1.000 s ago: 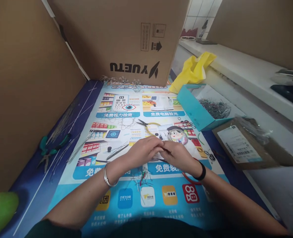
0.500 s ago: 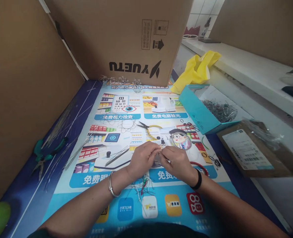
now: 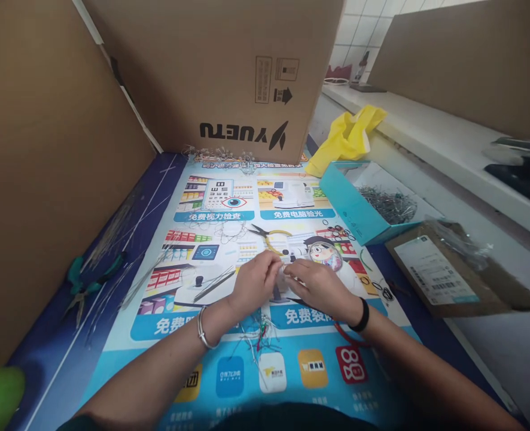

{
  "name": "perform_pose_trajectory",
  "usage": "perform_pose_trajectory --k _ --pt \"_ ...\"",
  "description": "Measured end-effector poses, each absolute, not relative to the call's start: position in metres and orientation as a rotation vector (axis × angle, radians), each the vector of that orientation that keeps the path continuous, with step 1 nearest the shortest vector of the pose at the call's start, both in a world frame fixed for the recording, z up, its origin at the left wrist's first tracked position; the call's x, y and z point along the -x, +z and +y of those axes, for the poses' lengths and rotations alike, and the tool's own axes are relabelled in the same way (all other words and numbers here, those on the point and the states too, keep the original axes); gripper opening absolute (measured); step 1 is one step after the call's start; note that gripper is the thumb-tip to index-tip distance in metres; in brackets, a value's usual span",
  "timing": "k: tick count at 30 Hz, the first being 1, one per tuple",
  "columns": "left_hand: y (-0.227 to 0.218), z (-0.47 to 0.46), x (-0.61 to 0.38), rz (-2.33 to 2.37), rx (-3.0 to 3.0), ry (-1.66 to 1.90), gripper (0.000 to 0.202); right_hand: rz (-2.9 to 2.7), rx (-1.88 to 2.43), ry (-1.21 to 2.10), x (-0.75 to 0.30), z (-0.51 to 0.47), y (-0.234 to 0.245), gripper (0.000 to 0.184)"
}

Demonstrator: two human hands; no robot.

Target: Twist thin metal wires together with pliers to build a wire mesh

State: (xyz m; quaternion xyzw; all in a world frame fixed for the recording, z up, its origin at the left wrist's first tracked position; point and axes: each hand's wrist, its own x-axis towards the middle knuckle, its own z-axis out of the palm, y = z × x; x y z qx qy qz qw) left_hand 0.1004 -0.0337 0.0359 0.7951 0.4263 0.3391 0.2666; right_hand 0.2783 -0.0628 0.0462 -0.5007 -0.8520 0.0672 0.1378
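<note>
My left hand (image 3: 256,280) and my right hand (image 3: 321,287) meet over the middle of the printed mat (image 3: 125,353). Both are closed in a pinch, fingertips almost touching. Whatever sits between them is too small to make out. Just below them lies a tangle of thin wires (image 3: 260,335) with red and green bits. Beyond my fingers rest yellow-handled pliers (image 3: 271,239), jaws pointing left. A red ring-shaped piece (image 3: 348,336) lies partly under my right wrist.
Teal-handled pliers (image 3: 83,287) and loose wires (image 3: 112,239) lie left. On the right stand a teal box (image 3: 355,209) of wire pieces and a cardboard parcel (image 3: 426,275). Small black rings (image 3: 337,230) lie nearby. A large carton (image 3: 229,72) closes the back; a yellow bag (image 3: 346,134) sits beside it.
The camera view has shifted slightly. My right hand's fingers have opened out a little and turned flatter, while both hands stay close together over the same spot.
</note>
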Motion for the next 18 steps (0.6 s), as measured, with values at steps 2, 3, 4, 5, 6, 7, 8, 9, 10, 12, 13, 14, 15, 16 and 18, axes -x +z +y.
perform_pose_trajectory --k 2,3,4,5,6,7,8,9,10,12,13,14,15,16,18 --pt "0.044 -0.027 -0.096 1.138 -2.115 0.960 0.012 -2.521 1.479 0.166 -0.282 -0.052 0.057 0.024" --pt "0.048 -0.024 -0.094 1.108 -2.108 0.991 0.013 -2.510 1.525 0.118 -0.282 -0.046 0.061 0.026" --pt "0.051 -0.022 -0.091 1.062 -2.102 1.016 0.015 -2.532 1.563 0.066 -0.282 -0.038 0.064 0.029" --pt "0.055 -0.020 -0.090 1.016 -2.089 1.033 0.016 -2.570 1.599 0.022 -0.280 -0.029 0.064 0.035" --pt "0.057 -0.018 -0.088 0.992 -2.059 1.038 0.016 -2.593 1.647 -0.013 -0.278 -0.020 0.063 0.045" --pt "0.060 -0.016 -0.086 0.981 -2.025 1.032 0.016 -2.615 1.706 -0.034 -0.276 -0.010 0.061 0.057" --pt "0.062 -0.015 -0.084 0.982 -1.985 1.019 0.016 -2.633 1.781 -0.054 -0.273 -0.001 0.057 0.065" --pt "0.063 -0.014 -0.083 0.989 -1.944 1.002 0.016 -2.643 1.809 -0.051 -0.270 0.007 0.053 0.069" --pt "0.065 -0.013 -0.081 0.994 -1.906 0.985 0.016 -2.660 1.813 -0.045 -0.267 0.014 0.048 0.067" --pt "0.066 -0.010 -0.078 0.992 -1.832 0.967 0.014 -2.692 1.805 -0.043 -0.260 0.024 0.042 0.058" --pt "0.066 -0.008 -0.076 0.988 -1.795 0.967 0.013 -2.704 1.799 -0.047 -0.257 0.027 0.040 0.052" --pt "0.066 -0.006 -0.075 0.982 -1.762 0.970 0.012 -2.709 1.801 -0.056 -0.254 0.029 0.038 0.048" --pt "0.065 -0.004 -0.073 0.978 -1.731 0.977 0.011 -2.706 1.809 -0.069 -0.251 0.030 0.038 0.044" --pt "0.065 -0.001 -0.072 0.974 -1.703 0.987 0.011 -2.696 1.827 -0.083 -0.249 0.030 0.037 0.040" --pt "0.062 0.003 -0.070 0.964 -1.648 1.015 0.011 -2.661 1.877 -0.110 -0.243 0.030 0.037 0.035"
